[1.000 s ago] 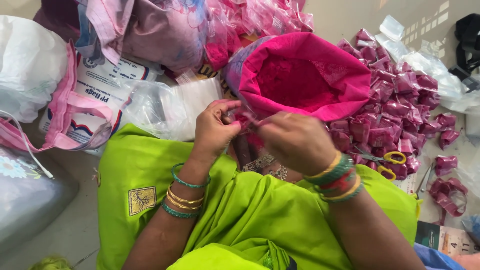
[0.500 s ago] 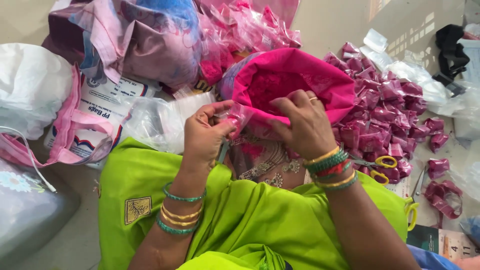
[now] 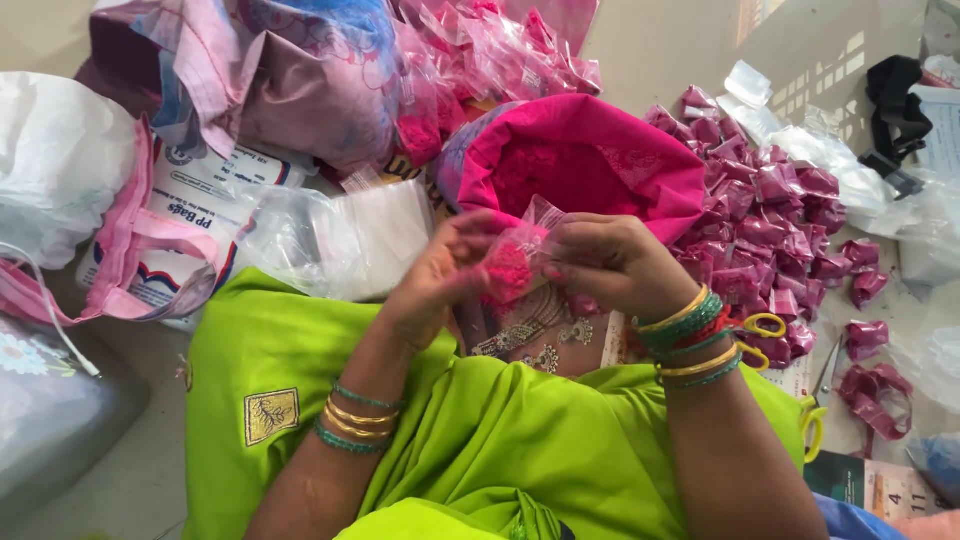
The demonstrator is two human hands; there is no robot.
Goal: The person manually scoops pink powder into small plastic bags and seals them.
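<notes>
Two hands meet on one small clear packet of pink powder point(image 3: 512, 262), held above the lap just below the mouth of the big pink-lined sack point(image 3: 590, 165). As I judge it, the step in hand is closing the packet. Doing it well means keeping the mouth of the packet uppermost, at about twelve o'clock, pinching the film flat above the powder so none lies in the fold, and keeping the packet over the lap so that spills stay off the finished pile.

At about nine o'clock of the packet, the left hand point(image 3: 440, 275) is curled nearly closed, thumb and fingertips pinching its left edge. At about three o'clock, the right hand point(image 3: 610, 265) is likewise closed in a pinch on the upper right edge, fingers folded over it. Neither hand holds anything else that I can see.

Outward from there: a stack of empty clear bags point(image 3: 340, 235) lies at nine o'clock, beside the left forearm. A heap of filled, folded pink packets point(image 3: 770, 230) spreads at two to three o'clock. Yellow-handled scissors point(image 3: 765, 328) rest at four o'clock, just beyond the right wrist bangles. Green cloth point(image 3: 500, 440) covers the lap at six o'clock.
</notes>
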